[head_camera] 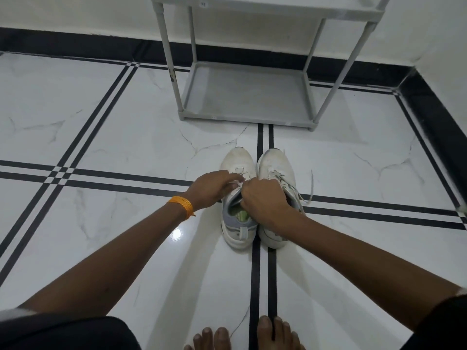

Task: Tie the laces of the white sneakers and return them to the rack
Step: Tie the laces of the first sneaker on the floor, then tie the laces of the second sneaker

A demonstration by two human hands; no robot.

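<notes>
**White marble floor, grey rack, two sneakers under the hands**

White marble tiles with paired black stripes made up the floor [106,127], running to a black skirting along the walls. A grey rack [246,94] stood against the far wall; only its bottom shelf showed in full, bare of shoes, while the shelf above was cut off by the top edge of the frame. The person's body was mostly out of view: dark clothing at the lower corners, two forearms reaching forward, and bare toes [242,334] cropped by the bottom edge.

The white sneakers sat side by side on the floor, just in front of the rack, toes pointing toward it and sides touching. The left sneaker [237,223] showed a grey collar and heel tab and a greenish insole inside its opening; its lacing was largely covered by both hands. The right sneaker [276,165] had its heel half hidden behind the right forearm, and its loose laces [307,193] trailed untied over its outer side onto the tile.

The left hand [211,186], with an orange thread band [180,205] at the wrist, curled over the left sneaker's tongue area, fingers pinching a strand of white lace. The right hand [262,198] was clenched beside it at the same spot, apparently gripping lace too, though what lay inside the fist could not be made out.
</notes>
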